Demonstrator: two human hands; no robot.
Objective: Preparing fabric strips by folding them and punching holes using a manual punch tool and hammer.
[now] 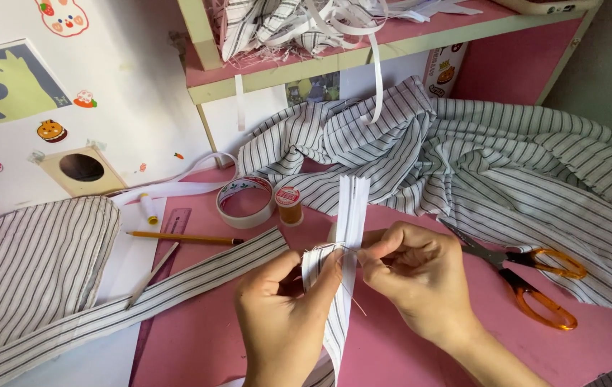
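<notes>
Hand-stitching a pleated fabric strip (345,236)

Left hand (281,315) pinches the folded strip; right hand (413,276) grips what looks like a needle at it, left of the scissors (528,276). Keep folds squeezed flat, thread taut.

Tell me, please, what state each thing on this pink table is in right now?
Left hand: pinching the folded striped fabric strip.
Right hand: pinched at the strip's fold; what it grips is too small to tell.
Orange-handled scissors: lying flat, blades closed.
Roll of clear tape: lying flat.
Orange thread spool: upright.
Yellow pencil: lying flat.
</notes>
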